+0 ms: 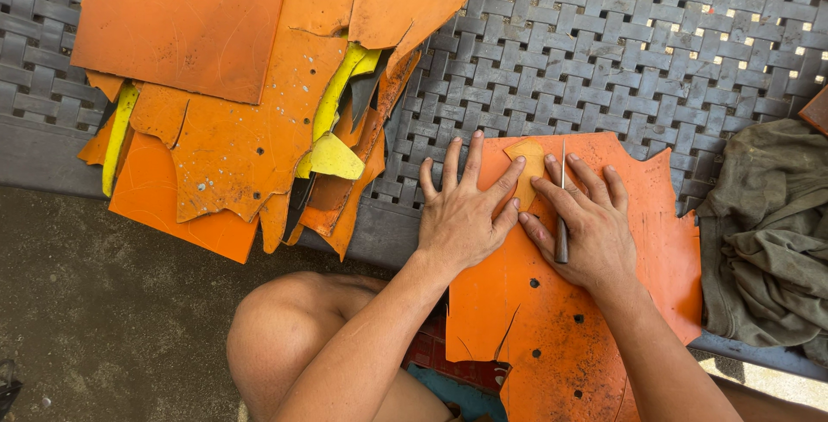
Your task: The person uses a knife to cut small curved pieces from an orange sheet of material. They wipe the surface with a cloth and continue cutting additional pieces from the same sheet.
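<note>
— What's the left hand (pixel 461 219) doing?

— It lies flat, fingers spread wide, palm down on the near edge of the orange sheet (pixel 638 241). The forefinger tip touches a small tan template (pixel 528 163) that sits on the sheet's top left corner.

— And the right hand (pixel 586 228)?

— It grips a thin awl (pixel 561 206): dark handle pinned between the fingers, which are closed on it, and the metal point stands up past the fingertips, right beside the template's edge. The other fingers press on the sheet.

— Where is the sheet?

— On a grey woven bench (pixel 604 42), its near end hanging over the bench edge toward the person's knee (pixel 285 327). It has a few small round holes and a ragged outline (scratched all over, too).

— Anything else around?

— A pile of scraps (pixel 241 103), orange with some yellow strips, lies on the bench to the left, well apart from the hands. A crumpled grey-green cloth (pixel 763 232) sits at the right, just beside the sheet. Below the bench there's bare concrete floor (pixel 103 318).
</note>
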